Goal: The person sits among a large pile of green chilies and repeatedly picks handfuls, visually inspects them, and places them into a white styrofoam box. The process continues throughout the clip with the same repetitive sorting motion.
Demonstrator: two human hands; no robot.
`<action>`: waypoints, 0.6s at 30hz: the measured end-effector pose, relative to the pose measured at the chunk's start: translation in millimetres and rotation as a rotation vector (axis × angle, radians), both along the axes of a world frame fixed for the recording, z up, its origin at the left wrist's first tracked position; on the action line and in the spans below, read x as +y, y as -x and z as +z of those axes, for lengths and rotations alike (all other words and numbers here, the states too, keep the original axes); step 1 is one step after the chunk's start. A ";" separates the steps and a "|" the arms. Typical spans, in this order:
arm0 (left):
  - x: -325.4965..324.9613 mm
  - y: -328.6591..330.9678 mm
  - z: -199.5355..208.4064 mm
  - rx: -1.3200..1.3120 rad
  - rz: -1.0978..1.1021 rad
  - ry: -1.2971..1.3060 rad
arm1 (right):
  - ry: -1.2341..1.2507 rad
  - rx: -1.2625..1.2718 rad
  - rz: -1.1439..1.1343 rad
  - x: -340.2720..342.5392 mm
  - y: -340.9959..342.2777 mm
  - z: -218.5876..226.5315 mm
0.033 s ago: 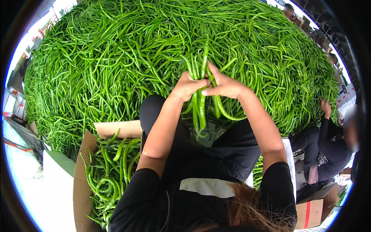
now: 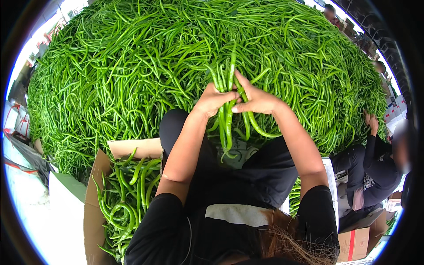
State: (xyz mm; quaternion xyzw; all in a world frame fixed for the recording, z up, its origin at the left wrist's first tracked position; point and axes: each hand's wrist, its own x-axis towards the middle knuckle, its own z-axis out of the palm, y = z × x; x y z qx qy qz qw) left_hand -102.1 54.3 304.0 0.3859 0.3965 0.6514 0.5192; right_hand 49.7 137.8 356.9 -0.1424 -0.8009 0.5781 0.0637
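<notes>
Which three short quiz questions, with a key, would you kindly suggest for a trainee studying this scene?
1. True or false: the open cardboard box beside the person's left arm is empty.
2. What do the left grip and right grip hold between them: A, a knife; B, long green peppers; C, a paper bag?
3. On which side of the person is the nearest co-worker?

Key: 1, false, it contains loose peppers; 2, B; 3, right.
</notes>
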 end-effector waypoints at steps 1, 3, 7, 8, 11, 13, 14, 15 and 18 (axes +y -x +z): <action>-1.1 3.3 -3.0 -0.012 0.001 -0.019 | -0.087 -0.008 0.001 -0.4 -1.5 -1.0; -4.2 12.1 -4.8 -0.004 0.049 -0.024 | -0.367 0.027 -0.001 3.7 -3.1 -3.9; -1.7 36.5 -19.9 -0.309 0.143 -0.029 | -0.357 0.095 -0.446 31.6 -18.7 -6.9; 0.8 32.1 -17.9 -0.368 0.178 -0.043 | -0.475 0.044 -0.621 47.3 -28.2 -10.1; 1.0 32.6 -18.6 -0.399 0.204 -0.058 | -0.221 -0.150 -0.441 39.4 -21.7 5.3; 5.2 23.7 -14.9 -0.393 0.192 -0.053 | -0.186 -0.163 -0.278 8.2 -15.3 7.2; 6.7 18.6 -12.6 -0.392 0.170 -0.048 | -0.329 -0.090 -0.235 -2.2 -10.2 -1.6; 8.5 11.1 -9.7 -0.343 0.168 -0.079 | -0.436 -0.200 -0.141 -12.6 -6.9 7.7; 12.5 2.3 -1.1 -0.208 0.192 -0.054 | -0.592 -0.207 -0.204 -2.3 -9.5 -3.9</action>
